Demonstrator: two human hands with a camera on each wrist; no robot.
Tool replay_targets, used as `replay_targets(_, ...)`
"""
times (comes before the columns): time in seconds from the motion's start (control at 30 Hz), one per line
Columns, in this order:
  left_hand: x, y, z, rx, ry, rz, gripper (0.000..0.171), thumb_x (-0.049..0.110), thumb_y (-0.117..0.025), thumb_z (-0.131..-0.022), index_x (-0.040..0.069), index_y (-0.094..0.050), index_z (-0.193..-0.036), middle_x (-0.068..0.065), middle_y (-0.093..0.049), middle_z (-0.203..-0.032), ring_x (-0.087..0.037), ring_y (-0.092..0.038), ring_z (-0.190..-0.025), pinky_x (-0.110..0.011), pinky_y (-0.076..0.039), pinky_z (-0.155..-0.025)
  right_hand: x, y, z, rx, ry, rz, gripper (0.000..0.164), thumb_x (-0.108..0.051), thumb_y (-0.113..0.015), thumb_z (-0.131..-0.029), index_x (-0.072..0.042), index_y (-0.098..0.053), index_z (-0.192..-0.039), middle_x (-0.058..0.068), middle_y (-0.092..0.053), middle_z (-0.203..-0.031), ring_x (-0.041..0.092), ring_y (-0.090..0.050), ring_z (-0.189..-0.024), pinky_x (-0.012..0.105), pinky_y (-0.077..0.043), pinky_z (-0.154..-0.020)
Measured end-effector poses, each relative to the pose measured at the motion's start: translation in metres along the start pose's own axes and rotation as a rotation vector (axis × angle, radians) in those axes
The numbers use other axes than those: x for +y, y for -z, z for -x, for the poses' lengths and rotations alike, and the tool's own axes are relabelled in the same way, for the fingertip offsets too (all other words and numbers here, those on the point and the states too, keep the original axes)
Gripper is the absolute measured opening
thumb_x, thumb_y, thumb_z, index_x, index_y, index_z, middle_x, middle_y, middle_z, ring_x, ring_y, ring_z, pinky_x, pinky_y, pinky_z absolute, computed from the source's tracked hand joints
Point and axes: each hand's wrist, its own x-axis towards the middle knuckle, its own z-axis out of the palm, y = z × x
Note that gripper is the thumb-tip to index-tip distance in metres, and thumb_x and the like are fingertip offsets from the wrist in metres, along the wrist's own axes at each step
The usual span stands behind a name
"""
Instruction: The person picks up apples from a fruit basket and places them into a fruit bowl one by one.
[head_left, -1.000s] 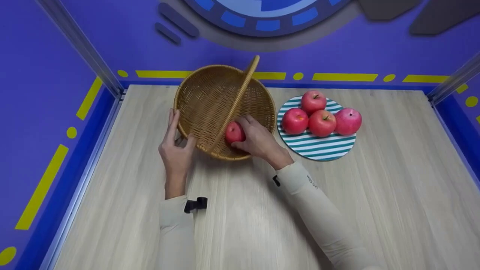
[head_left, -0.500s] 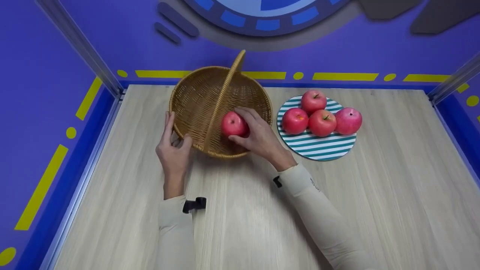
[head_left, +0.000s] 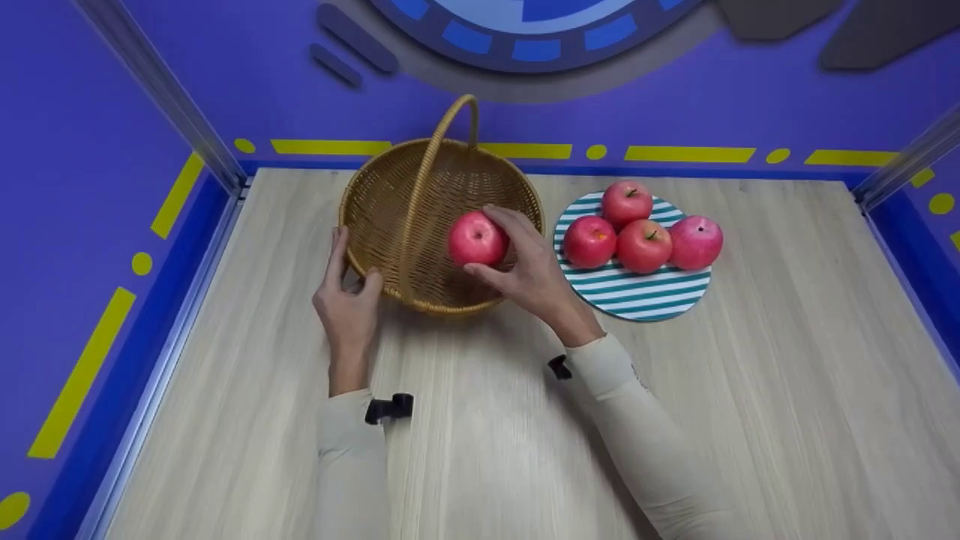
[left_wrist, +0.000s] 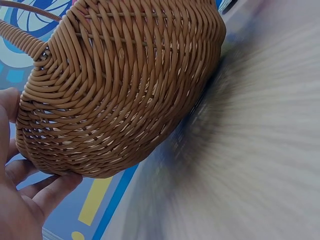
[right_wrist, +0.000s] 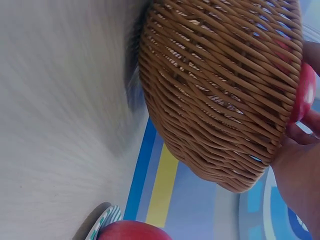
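Note:
A brown wicker basket [head_left: 442, 221] with an arched handle stands toward the back left of the table, tilted a little in the head view. My left hand [head_left: 346, 304] holds its left side, thumb near the front rim and fingers along the outer wall; in the left wrist view those fingers [left_wrist: 55, 195] curve against the weave. Between the thumb and fingers of my right hand [head_left: 529, 262] is a red apple [head_left: 478, 238], held over the basket's right half. The right wrist view shows that apple [right_wrist: 304, 94] at the rim, partly hidden behind the wicker.
Right of the basket lies a round plate [head_left: 637, 300] with green and white stripes. It bears several red apples [head_left: 645, 246] and a pinker round fruit [head_left: 697, 242] at its right edge. A blue wall [head_left: 675, 112] closes off the table's back.
My right hand has raised the apple from the basket's inside toward its rim. The basket has shifted slightly left, its handle swinging more upright. The plate's fruit has stayed put.

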Motion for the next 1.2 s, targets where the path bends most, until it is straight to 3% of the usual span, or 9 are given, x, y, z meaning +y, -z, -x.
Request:
replay_targets(0.47,0.001,-0.001,0.000,0.004,0.021,0.010,0.065,-0.011,-0.061,-0.092,-0.001,-0.051,-0.156,-0.013,-0.042,-0.165,-0.036,-0.051,-0.143,-0.020,-0.055,-0.085,-0.004,0.021,0.018,0.145,0.024,-0.017,0.080,-0.029,-0.090,-0.088,-0.003,-0.053,-0.153,0.011,-0.056,-0.152,0.021,-0.053,-0.138,0.041,-0.050,-0.108)
replay_targets(0.77,0.001,-0.001,0.000,0.009,0.045,0.020,0.066,-0.011,-0.061,-0.092,0.001,-0.051,-0.156,-0.011,-0.042,-0.165,-0.033,-0.050,-0.143,-0.020,-0.055,-0.088,-0.003,0.036,0.027,0.191,0.040,-0.012,0.079,-0.026,-0.090,-0.087,-0.001,-0.053,-0.153,0.013,-0.057,-0.151,0.021,-0.056,-0.135,0.040,-0.052,-0.106)
replay_targets(1.0,0.002,-0.001,0.000,0.007,0.023,0.017,0.065,-0.011,-0.060,-0.091,-0.001,-0.051,-0.155,-0.013,-0.043,-0.164,-0.040,-0.051,-0.141,-0.019,-0.053,-0.080,0.002,0.049,0.034,0.205,0.009,-0.026,0.081,-0.024,-0.091,-0.087,0.000,-0.052,-0.153,0.013,-0.057,-0.151,0.021,-0.055,-0.135,0.039,-0.052,-0.106)
replay_targets(1.2,0.003,-0.001,0.001,0.005,0.027,0.006,0.065,-0.011,-0.060,-0.092,-0.001,-0.051,-0.155,-0.012,-0.043,-0.164,-0.040,-0.051,-0.141,-0.021,-0.054,-0.083,0.009,0.060,0.042,0.231,0.002,-0.004,0.081,-0.021,-0.092,-0.085,-0.004,-0.052,-0.154,0.010,-0.058,-0.151,0.021,-0.053,-0.137,0.044,-0.053,-0.106)
